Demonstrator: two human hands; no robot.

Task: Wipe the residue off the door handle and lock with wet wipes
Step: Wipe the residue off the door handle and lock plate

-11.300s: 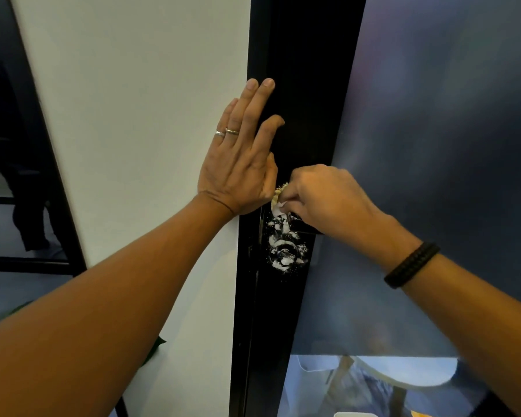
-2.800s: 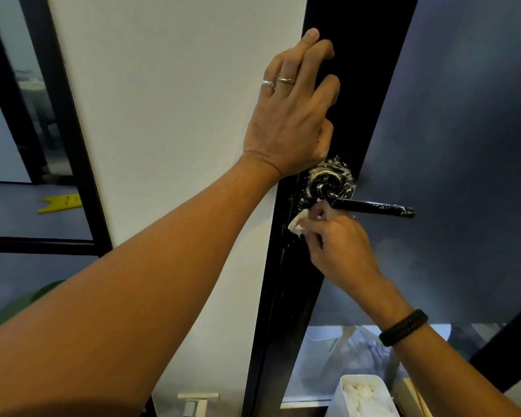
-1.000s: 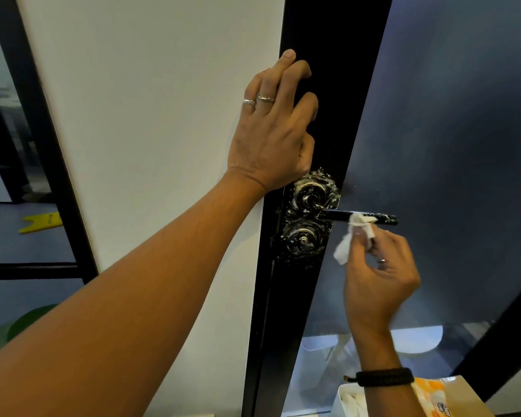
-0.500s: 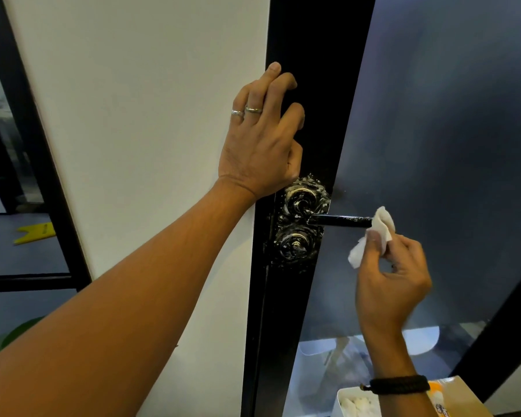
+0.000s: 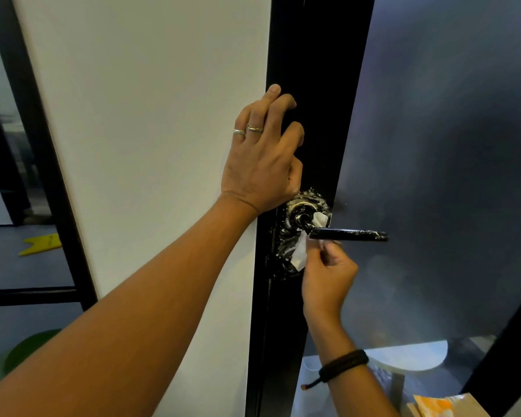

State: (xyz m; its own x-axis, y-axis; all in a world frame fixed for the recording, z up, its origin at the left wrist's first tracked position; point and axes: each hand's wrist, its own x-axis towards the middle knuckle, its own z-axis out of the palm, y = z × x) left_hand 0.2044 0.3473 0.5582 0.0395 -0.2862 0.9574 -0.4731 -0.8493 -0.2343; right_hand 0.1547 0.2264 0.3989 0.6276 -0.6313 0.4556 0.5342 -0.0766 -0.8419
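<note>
Wet wipe (image 5: 302,251) is the nearest thing to the person that matters: the right hand (image 5: 328,278) pinches it from below, thumb and fingertips closed on its lower edge, and the white sheet goes up and to the left from the grip, behind the root of the door handle (image 5: 348,235). Its upper corner shows again just above the lever, so the wipe seems wrapped around the neck where the lever meets the round plate (image 5: 306,206).

The lever itself is black and lies about level, its long axis running to the right, away from the plate; pale specks remain near its free end. So the dirty parts lie up-left of the right hand, and the handle's length goes off to the right above the knuckles.

Below the plate, the lock (image 5: 283,260) is touching the wipe on its left side and still carries white smears. I judge the work is only partly done.

Further up, the left hand (image 5: 262,164) rests on the black door frame (image 5: 310,85), fingers loosely bent, holding nothing. The right hand is clearly the nearer one.
</note>
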